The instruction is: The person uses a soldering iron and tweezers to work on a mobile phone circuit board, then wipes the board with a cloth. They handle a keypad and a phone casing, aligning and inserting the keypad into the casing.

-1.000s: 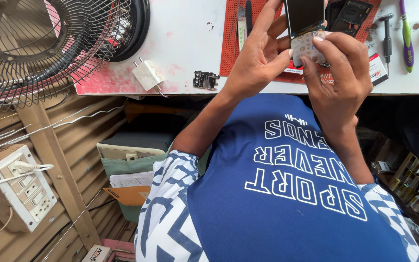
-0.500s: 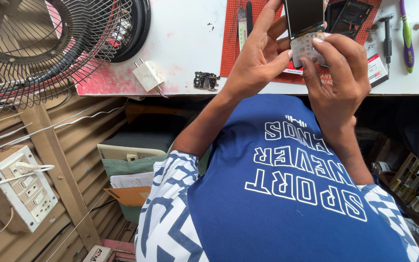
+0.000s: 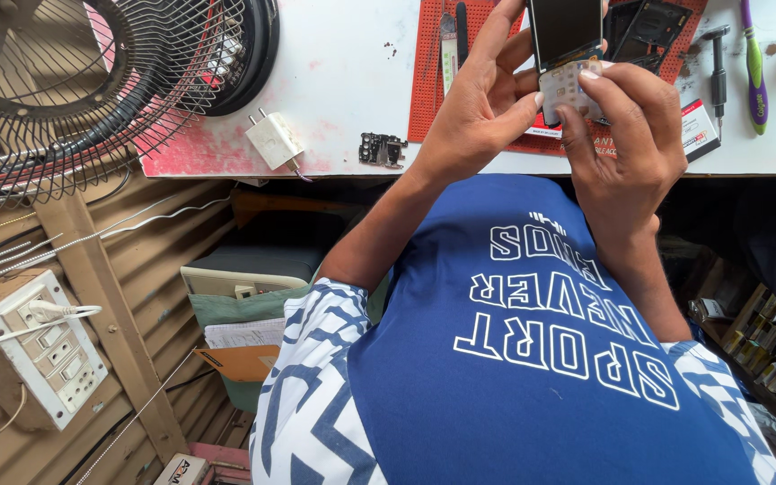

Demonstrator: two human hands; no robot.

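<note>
One fan [image 3: 74, 81], one white plug [image 3: 273, 141] and one small dark part [image 3: 382, 149] sit well left of the hands; one red mat [image 3: 428, 81] lies under them, and one screwdriver [image 3: 717, 63] and one purple tool [image 3: 753, 67] lie to their right. The white bench [image 3: 343, 63] stands against corrugated walling, with a switchboard [image 3: 33, 350] low down on the left. The left hand [image 3: 478, 108] curls round the phone [image 3: 568, 54], fingers spread along its side. The right hand [image 3: 630, 144] grips its keypad end, thumb pressing the keys, above the mat.
</note>
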